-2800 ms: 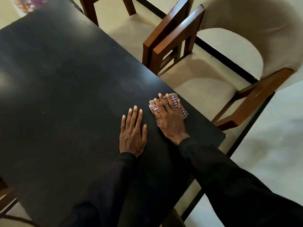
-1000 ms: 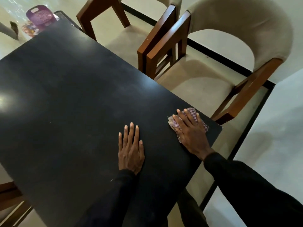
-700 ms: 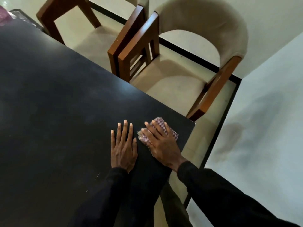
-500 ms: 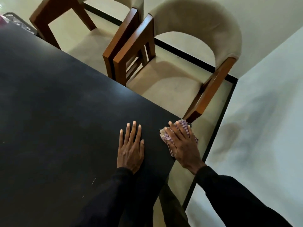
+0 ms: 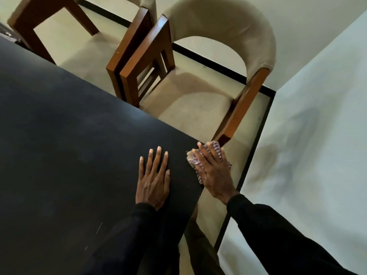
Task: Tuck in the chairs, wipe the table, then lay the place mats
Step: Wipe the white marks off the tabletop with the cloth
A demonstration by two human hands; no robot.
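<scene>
Checked cloth [image 5: 217, 149]: pinned under your right hand's [image 5: 213, 171] straight fingers at the table's [image 5: 79, 135] near-right corner. Your left hand [image 5: 154, 179] lies flat and empty just beside it. The broad tabletop extends leftward.

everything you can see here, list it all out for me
table: 1, black, fills the left and centre
nearer chair: 1, brown wood frame with beige padding, at the table's far edge, on the right
farther chair: 1, same wood and beige, beside the nearer chair, top left
cloth: 1, purple and white check, on the table's right corner, under a hand
floor: cream, with a black strip running behind and beside the chairs
left hand: 1, flat on the table, fingers straight, black sleeve
right hand: 1, presses the cloth at the corner, black sleeve
</scene>
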